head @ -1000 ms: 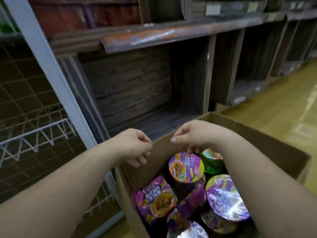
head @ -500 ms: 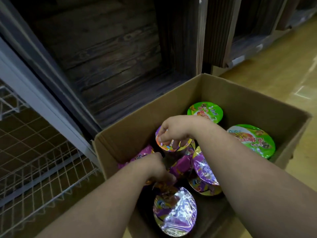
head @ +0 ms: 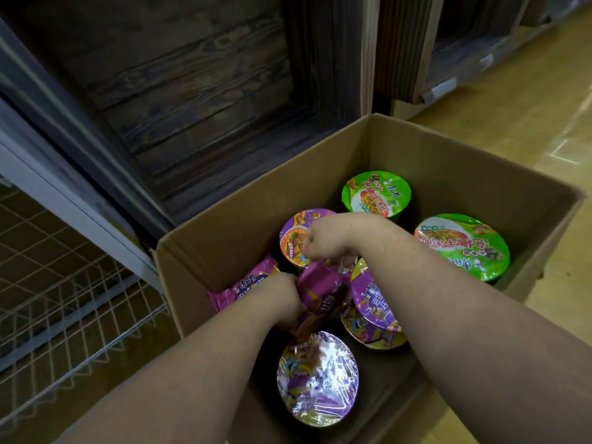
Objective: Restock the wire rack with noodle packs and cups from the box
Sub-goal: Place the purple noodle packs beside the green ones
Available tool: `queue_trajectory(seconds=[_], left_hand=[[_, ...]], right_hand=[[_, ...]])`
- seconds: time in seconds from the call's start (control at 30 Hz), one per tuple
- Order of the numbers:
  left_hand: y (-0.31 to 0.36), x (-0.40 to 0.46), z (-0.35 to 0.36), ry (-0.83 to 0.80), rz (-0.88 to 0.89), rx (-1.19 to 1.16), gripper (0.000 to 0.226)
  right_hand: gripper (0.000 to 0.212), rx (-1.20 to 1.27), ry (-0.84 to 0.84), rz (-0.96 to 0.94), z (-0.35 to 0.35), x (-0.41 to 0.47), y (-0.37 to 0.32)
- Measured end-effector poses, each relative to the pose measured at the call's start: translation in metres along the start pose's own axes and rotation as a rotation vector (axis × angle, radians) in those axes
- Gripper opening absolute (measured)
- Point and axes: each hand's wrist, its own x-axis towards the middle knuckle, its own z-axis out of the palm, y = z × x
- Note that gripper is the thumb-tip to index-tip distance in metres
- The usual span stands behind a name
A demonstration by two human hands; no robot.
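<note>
Your left hand and right hand were both down inside the box, fingers curled onto the purple noodle pack at the box's middle, though the fingertips themselves were hidden. Lift it straight up, gently, so the wrapper doesn't tear or snag the cups crowding it. The wire rack stood just left of the box, ready to receive it.

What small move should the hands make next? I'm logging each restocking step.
Probably lift the purple noodle pack straight up out of the box: both the left hand and right hand already grip it, and cups crowd it on every side.
</note>
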Motion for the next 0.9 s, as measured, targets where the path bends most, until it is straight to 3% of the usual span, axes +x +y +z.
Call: queue_trajectory(seconds=[0.03,0.13,0.27,0.37,0.53,0.6,0.67,0.77,0.83,0.9], left_hand=[[-0.002,-0.001,-0.005,0.012,0.009,0.001,0.042],[-0.010,-0.009,-0.026,0.042,0.051,-0.008,0.036],[-0.028,-0.022,-0.051,0.087,0.099,-0.051,0.028],[-0.039,-0.031,-0.060,0.150,0.128,-0.068,0.025],[-0.057,-0.050,-0.080,0.256,0.137,-0.335,0.020],[-0.067,-0.053,-0.083,0.310,0.099,-0.575,0.018],[-0.074,-0.057,-0.084,0.375,0.061,-0.851,0.015],[-0.077,-0.065,-0.088,0.407,0.032,-1.051,0.015],[-0.078,-0.069,-0.089,0.411,0.023,-1.106,0.016],[-0.081,-0.070,-0.088,0.395,-0.002,-1.172,0.017]], right_hand=[[0.024,0.029,0.038,0.012,-0.001,-0.002,-0.001],[0.056,0.110,0.070,0.095,-0.004,-0.005,-0.006],[0.108,0.364,-0.175,0.336,-0.008,0.001,-0.007],[0.120,0.325,-0.299,0.276,-0.014,0.002,-0.006],[0.065,0.632,-0.084,-0.001,-0.034,-0.009,0.004],[0.045,0.738,0.026,-0.023,-0.043,-0.011,0.010],[0.035,0.674,0.079,0.040,-0.045,-0.011,0.015],[0.028,0.477,-0.167,0.161,-0.030,-0.012,0.011],[0.035,0.431,-0.351,0.221,-0.007,0.000,0.004],[0.046,0.401,-0.413,0.264,0.021,0.012,-0.007]])
